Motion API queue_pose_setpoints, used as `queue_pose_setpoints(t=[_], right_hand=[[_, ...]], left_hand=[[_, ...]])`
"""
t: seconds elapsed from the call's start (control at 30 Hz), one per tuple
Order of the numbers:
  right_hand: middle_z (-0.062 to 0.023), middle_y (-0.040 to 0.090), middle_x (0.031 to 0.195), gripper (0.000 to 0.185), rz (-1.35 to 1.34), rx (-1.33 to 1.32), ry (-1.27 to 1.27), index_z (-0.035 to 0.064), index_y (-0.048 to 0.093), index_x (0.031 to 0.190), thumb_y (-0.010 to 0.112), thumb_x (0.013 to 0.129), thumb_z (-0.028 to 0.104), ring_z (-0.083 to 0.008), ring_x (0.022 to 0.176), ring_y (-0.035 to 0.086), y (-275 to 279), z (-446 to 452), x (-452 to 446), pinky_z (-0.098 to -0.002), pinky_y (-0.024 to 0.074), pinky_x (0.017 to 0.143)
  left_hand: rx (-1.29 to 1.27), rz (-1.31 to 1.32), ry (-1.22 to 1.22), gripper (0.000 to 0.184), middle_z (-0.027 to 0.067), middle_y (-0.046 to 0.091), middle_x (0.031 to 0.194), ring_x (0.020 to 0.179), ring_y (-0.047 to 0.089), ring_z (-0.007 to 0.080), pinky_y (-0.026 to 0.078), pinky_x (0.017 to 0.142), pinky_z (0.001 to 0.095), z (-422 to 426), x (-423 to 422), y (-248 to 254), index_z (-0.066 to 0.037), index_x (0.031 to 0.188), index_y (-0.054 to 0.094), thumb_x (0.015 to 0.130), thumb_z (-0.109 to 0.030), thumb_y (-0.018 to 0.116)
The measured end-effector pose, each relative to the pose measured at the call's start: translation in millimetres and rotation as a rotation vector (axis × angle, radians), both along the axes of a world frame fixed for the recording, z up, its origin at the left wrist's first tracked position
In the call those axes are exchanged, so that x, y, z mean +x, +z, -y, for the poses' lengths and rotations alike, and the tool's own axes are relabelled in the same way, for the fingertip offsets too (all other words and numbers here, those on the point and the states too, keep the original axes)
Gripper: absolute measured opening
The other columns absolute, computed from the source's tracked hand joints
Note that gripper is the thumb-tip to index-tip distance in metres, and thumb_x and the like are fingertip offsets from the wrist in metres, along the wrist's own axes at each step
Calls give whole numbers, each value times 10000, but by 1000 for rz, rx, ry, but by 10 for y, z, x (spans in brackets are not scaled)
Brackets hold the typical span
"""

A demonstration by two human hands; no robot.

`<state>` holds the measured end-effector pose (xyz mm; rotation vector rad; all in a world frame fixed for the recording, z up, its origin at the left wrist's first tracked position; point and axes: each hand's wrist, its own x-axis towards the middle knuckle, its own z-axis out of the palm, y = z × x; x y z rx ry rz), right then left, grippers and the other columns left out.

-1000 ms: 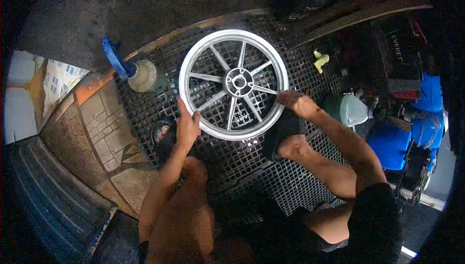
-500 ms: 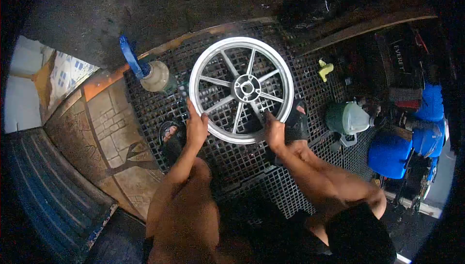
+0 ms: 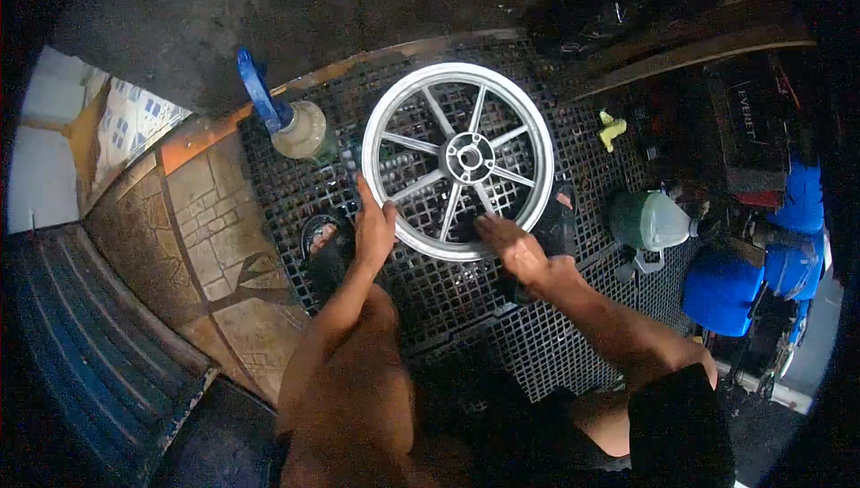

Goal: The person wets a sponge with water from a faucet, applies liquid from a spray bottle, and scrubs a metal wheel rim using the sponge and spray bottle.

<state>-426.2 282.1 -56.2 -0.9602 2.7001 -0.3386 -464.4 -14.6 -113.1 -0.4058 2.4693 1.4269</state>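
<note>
A silvery multi-spoke wheel rim (image 3: 394, 226) is held above a black grid mat, its hub (image 3: 470, 157) facing up. My left hand (image 3: 374, 230) grips its lower left edge, with the thumb on the near side and the fingers along the outside. At the lower right edge is my right hand (image 3: 515, 250), its fingers bent over the rim and reaching toward the spokes. Something dark shows by these fingertips; I cannot make out whether it is a cloth or pad. Both of my feet in dark footwear flank the rim.
A bottle-like container with a blue handle (image 3: 262, 98) stands left of the rim. To the right are a yellow piece (image 3: 612, 130), a green-and-clear jug (image 3: 658, 221) and blue jerrycans (image 3: 724, 288). The grid mat (image 3: 537, 362) covers the floor; a ribbed dark panel (image 3: 85, 336) lies lower left.
My right hand has shifted from the rim's lower right edge inward toward the spokes. The left hand keeps its hold. The whole view has shifted slightly.
</note>
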Motion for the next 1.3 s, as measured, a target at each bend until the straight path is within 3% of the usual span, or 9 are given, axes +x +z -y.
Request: queue_pose_setpoints(t=[0.1, 0.27, 0.47, 0.67, 0.77, 1.0, 1.13, 1.2, 1.3], right_hand=[[-105, 501, 1435, 526, 99, 312, 238, 15, 544, 1324, 570, 803, 83, -246, 1382, 405, -424, -189, -366, -370, 344, 1154], [-103, 519, 1414, 491, -96, 216, 374, 20, 580, 1292, 573, 807, 98, -229, 1393, 387, -77, -352, -296, -358, 337, 1156], [-131, 574, 1348, 461, 109, 55, 66, 23, 600, 1260, 561, 800, 26, -275, 1193, 597, 227, -309, -197, -363, 524, 983], [-177, 631, 1239, 431, -249, -264, 44, 8, 601, 1215, 583, 787, 60, -307, 1158, 611, 26, 1174, -652, -380, 509, 977], [-211, 647, 1175, 374, -136, -54, -177, -23, 629, 1125, 586, 770, 86, -312, 1108, 623, -312, 1399, -687, -408, 496, 954], [-175, 588, 1325, 484, -271, 50, -94, -15, 581, 1272, 565, 796, 72, -278, 1255, 551, -327, 1053, -639, -369, 418, 1081], [-212, 584, 1314, 495, -382, 9, -223, -17, 557, 1293, 558, 807, 79, -310, 1081, 643, -364, 1300, -481, -383, 567, 817], [-192, 665, 1137, 406, -331, -55, -223, -9, 616, 1167, 581, 767, 50, -291, 879, 689, -537, 1475, -296, -375, 573, 754], [-198, 643, 1212, 453, -145, -205, -101, -10, 600, 1236, 547, 789, 29, -303, 1039, 671, -361, 1370, -236, -370, 563, 849]], left_hand=[[-38, -19, -1, 838, 281, 657, 748, 683, 677, 421, 522, 614, 510, -32, -24, 7, -78, 1537, -33, 930, -133, 541], [-45, -142, -58, 784, 246, 672, 779, 586, 679, 337, 551, 503, 429, 16, 78, -40, -98, 1538, -35, 973, -128, 507], [131, 82, -27, 767, 234, 663, 746, 546, 670, 324, 559, 487, 425, 13, -29, 268, -85, 1531, -43, 995, -152, 503], [214, 141, 14, 715, 188, 663, 695, 511, 662, 278, 568, 480, 404, 76, -72, 255, -97, 1545, 34, 1008, -232, 486], [370, 206, 41, 679, 176, 664, 712, 507, 658, 247, 576, 474, 376, 135, -49, 287, -109, 1550, 59, 1019, -252, 458], [530, 178, 89, 588, 158, 653, 770, 507, 639, 200, 585, 478, 340, 194, -39, 141, -141, 1553, 115, 1044, -271, 381], [431, 167, 86, 570, 160, 664, 764, 490, 635, 203, 576, 478, 344, 108, -62, 154, -123, 1550, 106, 1048, -240, 349], [391, 184, 84, 572, 167, 666, 768, 485, 633, 208, 571, 474, 349, 94, -25, 133, -124, 1550, 101, 1046, -229, 350], [381, 65, 29, 604, 181, 673, 783, 488, 643, 222, 573, 484, 355, 139, -14, 123, -130, 1554, 95, 1034, -195, 397]])
